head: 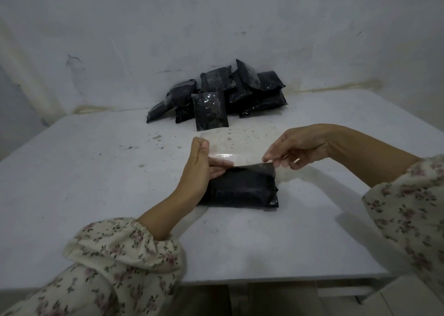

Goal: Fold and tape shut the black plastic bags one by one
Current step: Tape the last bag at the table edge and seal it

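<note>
A folded black plastic bag (242, 188) lies on the white table (96, 195) in front of me. A strip of clear tape (230, 147) stretches above its far edge between my two hands. My left hand (199, 164) pinches the tape's left end while its lower fingers press on the bag's left side. My right hand (295, 147) pinches the tape's right end just above the bag's far right corner. The tape's lower edge meets the bag's top fold.
A pile of several black bags (216, 95) sits at the back of the table against the white wall. The table's front edge (264, 281) is near my body, and a white surface (403, 299) shows at the lower right.
</note>
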A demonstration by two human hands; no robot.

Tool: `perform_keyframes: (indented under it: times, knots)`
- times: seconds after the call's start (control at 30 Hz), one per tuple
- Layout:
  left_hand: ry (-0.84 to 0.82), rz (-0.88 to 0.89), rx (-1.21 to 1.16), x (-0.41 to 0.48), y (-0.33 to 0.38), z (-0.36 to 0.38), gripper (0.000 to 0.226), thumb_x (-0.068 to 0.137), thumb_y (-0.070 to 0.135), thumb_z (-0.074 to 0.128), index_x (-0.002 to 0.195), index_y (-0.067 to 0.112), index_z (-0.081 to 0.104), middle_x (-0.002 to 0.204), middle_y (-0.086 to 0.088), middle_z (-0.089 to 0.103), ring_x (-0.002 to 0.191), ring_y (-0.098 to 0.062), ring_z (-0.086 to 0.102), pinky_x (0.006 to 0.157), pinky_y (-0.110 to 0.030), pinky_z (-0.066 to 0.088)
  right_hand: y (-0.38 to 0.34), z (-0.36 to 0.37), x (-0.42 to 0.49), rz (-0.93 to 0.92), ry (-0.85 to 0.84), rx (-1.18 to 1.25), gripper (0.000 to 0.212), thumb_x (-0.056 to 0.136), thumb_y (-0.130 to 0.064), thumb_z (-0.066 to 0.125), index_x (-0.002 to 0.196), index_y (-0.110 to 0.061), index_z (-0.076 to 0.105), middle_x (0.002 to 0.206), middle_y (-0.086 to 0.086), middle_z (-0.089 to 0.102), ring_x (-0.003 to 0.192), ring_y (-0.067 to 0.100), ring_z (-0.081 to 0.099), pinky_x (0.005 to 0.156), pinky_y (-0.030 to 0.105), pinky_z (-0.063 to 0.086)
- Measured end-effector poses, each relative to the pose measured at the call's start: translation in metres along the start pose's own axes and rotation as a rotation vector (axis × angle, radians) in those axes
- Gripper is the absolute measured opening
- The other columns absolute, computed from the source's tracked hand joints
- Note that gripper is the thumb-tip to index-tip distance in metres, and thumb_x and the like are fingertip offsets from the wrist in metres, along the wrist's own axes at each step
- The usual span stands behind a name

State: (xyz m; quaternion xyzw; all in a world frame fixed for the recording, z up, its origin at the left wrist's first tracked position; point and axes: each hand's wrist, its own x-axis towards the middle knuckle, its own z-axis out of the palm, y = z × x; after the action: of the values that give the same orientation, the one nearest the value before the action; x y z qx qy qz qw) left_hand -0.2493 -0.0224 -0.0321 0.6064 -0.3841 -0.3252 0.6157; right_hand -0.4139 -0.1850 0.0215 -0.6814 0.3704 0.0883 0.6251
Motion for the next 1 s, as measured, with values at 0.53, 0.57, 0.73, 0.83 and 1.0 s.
perform_keyframes:
  times: [0.53, 0.57, 0.73, 0.83, 1.0]
  knots:
    - [0.029, 0.023, 0.013, -0.003, -0.002, 0.004, 0.025, 0.106, 0.034, 0.020, 0.088, 0.025, 0.033, 0.090, -0.023, 0.069, 0.088, -0.021, 0.071, 0.084, -0.024, 0.054, 0.010, -0.012, -0.003, -0.210, 0.051, 0.174, 0.013, 0.071, -0.020, 0.066, 0.082, -0.012, 0.063, 0.107, 0.008, 0.070, 0.076, 0.010, 0.057, 0.064, 0.022, 0.040]
    - [0.034, 0.021, 0.013, -0.003, -0.002, 0.004, 0.025, 0.106, 0.035, 0.020, 0.088, 0.026, 0.033, 0.089, -0.023, 0.069, 0.088, -0.021, 0.071, 0.084, -0.024, 0.055, 0.010, -0.011, -0.001, -0.200, 0.032, 0.211, 0.008, 0.073, -0.018, 0.064, 0.078, -0.012, 0.062, 0.109, 0.011, 0.070, 0.073, 0.011, 0.058, 0.063, 0.022, 0.041]
    - [0.055, 0.010, 0.001, -0.002, -0.002, 0.004, 0.024, 0.106, 0.034, 0.022, 0.088, 0.026, 0.034, 0.087, -0.021, 0.068, 0.088, -0.021, 0.071, 0.082, -0.023, 0.055, 0.018, -0.004, 0.014, -0.057, -0.032, 0.316, 0.011, 0.079, -0.013, 0.054, 0.069, -0.010, 0.052, 0.095, 0.017, 0.072, 0.053, 0.009, 0.055, 0.048, 0.015, 0.040]
    - [0.092, 0.011, 0.001, -0.003, -0.003, 0.006, 0.024, 0.107, 0.030, 0.023, 0.088, 0.025, 0.036, 0.087, -0.023, 0.068, 0.087, -0.021, 0.071, 0.077, -0.019, 0.056, 0.026, -0.001, 0.018, -0.005, -0.019, 0.333, 0.011, 0.075, -0.012, 0.059, 0.067, -0.012, 0.051, 0.091, 0.016, 0.073, 0.053, 0.009, 0.054, 0.049, 0.014, 0.042]
    - [0.156, 0.032, 0.033, -0.002, -0.009, 0.008, 0.026, 0.107, 0.024, 0.024, 0.085, 0.022, 0.038, 0.080, -0.018, 0.069, 0.086, -0.024, 0.071, 0.078, -0.023, 0.056, 0.040, -0.001, 0.021, 0.036, -0.041, 0.349, 0.011, 0.071, -0.012, 0.066, 0.062, -0.012, 0.059, 0.091, 0.016, 0.073, 0.055, 0.014, 0.062, 0.053, 0.019, 0.047]
